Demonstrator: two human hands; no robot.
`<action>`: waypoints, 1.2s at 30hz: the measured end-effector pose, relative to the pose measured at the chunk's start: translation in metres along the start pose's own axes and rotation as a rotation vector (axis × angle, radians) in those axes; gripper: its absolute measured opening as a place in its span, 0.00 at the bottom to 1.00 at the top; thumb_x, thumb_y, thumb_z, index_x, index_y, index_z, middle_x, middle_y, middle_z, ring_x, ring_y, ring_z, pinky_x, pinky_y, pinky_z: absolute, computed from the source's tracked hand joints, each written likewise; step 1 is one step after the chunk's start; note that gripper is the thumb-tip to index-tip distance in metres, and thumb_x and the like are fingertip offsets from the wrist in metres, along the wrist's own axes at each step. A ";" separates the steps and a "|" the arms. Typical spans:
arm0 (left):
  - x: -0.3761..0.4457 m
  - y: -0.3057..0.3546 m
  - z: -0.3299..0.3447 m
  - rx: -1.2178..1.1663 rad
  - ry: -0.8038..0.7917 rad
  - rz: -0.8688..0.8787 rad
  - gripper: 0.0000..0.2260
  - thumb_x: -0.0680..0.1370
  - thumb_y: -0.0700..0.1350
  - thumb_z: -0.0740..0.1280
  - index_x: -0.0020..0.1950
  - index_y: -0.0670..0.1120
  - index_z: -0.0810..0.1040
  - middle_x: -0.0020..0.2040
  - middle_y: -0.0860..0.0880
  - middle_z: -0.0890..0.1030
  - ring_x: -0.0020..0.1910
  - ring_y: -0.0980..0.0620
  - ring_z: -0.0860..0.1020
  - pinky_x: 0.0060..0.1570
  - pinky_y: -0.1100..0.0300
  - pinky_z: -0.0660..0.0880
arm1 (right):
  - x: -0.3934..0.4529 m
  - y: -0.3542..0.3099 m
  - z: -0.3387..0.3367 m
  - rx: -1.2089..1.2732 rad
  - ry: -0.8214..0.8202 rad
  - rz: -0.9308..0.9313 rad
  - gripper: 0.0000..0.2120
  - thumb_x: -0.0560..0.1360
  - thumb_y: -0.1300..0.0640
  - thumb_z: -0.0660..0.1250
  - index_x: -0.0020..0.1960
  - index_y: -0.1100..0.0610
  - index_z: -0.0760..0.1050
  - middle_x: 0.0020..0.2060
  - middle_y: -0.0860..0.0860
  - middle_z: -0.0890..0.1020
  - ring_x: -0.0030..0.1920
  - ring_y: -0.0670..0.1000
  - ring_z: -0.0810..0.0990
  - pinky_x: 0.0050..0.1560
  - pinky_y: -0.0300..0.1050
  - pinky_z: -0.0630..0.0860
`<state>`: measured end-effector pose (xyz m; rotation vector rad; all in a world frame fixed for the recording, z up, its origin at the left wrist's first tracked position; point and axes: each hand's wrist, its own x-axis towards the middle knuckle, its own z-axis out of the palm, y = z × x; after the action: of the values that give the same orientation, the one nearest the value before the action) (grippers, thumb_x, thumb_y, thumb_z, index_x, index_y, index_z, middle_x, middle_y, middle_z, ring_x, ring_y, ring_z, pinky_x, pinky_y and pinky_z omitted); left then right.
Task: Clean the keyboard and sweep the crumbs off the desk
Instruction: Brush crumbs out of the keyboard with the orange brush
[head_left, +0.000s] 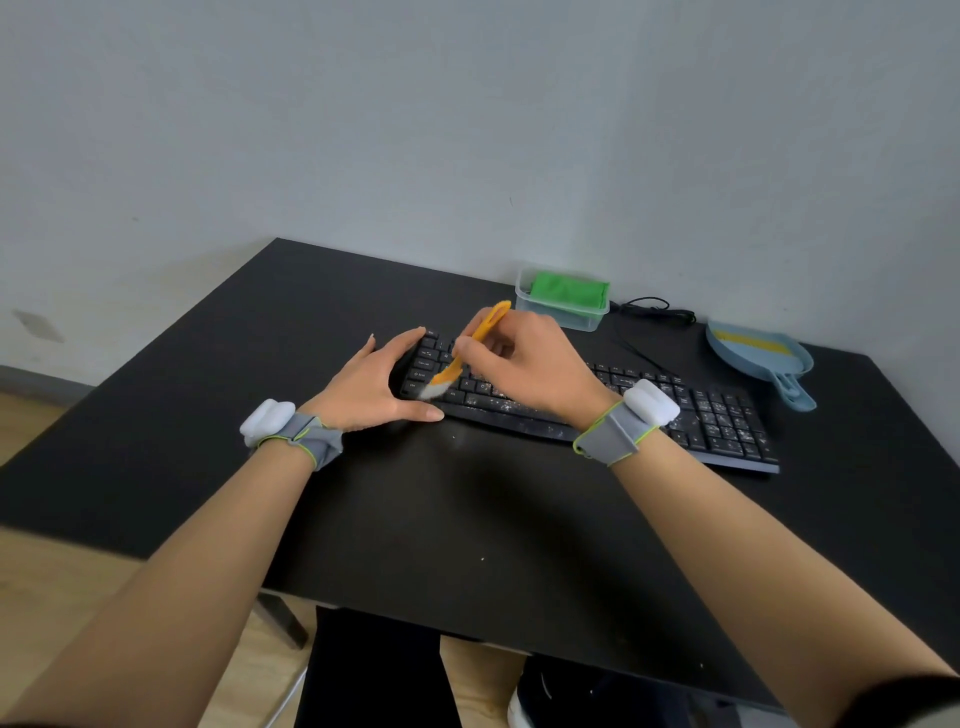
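Observation:
A black keyboard (717, 415) lies slanted across the black desk (467, 519), its keys speckled with pale crumbs. My right hand (524, 358) grips a small orange brush (485, 327); its white bristles touch the keys at the keyboard's left end. My left hand (379, 384) holds the keyboard's left edge, fingers along the far side and thumb at the near side. A few crumbs lie on the desk in front of the keyboard.
A clear plastic box (563, 312) with a green cloth (569, 292) stands behind the keyboard by the wall. A blue dustpan (763, 358) with a yellow strip lies at the right rear. A black cable (654, 309) runs between them. The desk's near edge lies just above my legs.

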<state>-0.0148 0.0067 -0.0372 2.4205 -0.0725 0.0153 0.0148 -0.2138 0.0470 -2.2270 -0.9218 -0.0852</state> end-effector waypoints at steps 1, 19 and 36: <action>-0.001 0.001 -0.001 0.000 0.000 -0.004 0.57 0.56 0.74 0.69 0.80 0.55 0.54 0.76 0.56 0.65 0.79 0.45 0.52 0.78 0.49 0.42 | 0.000 -0.002 0.001 0.010 0.003 -0.013 0.06 0.77 0.52 0.67 0.45 0.53 0.82 0.34 0.46 0.84 0.35 0.44 0.81 0.41 0.36 0.76; -0.005 0.003 -0.001 -0.035 -0.013 -0.058 0.53 0.61 0.69 0.74 0.80 0.58 0.53 0.77 0.58 0.63 0.79 0.43 0.44 0.78 0.48 0.43 | 0.013 0.011 -0.012 0.024 0.150 0.144 0.11 0.78 0.51 0.66 0.45 0.56 0.83 0.35 0.48 0.85 0.35 0.44 0.82 0.41 0.36 0.77; -0.006 0.005 -0.002 -0.025 -0.021 -0.067 0.52 0.63 0.67 0.75 0.80 0.59 0.52 0.78 0.59 0.61 0.79 0.42 0.42 0.77 0.47 0.44 | 0.008 0.019 -0.023 -0.074 0.137 0.185 0.14 0.78 0.50 0.64 0.44 0.60 0.82 0.34 0.50 0.84 0.35 0.49 0.80 0.40 0.40 0.75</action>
<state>-0.0212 0.0047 -0.0322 2.3968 -0.0015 -0.0409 0.0377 -0.2330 0.0560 -2.3321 -0.6452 -0.1861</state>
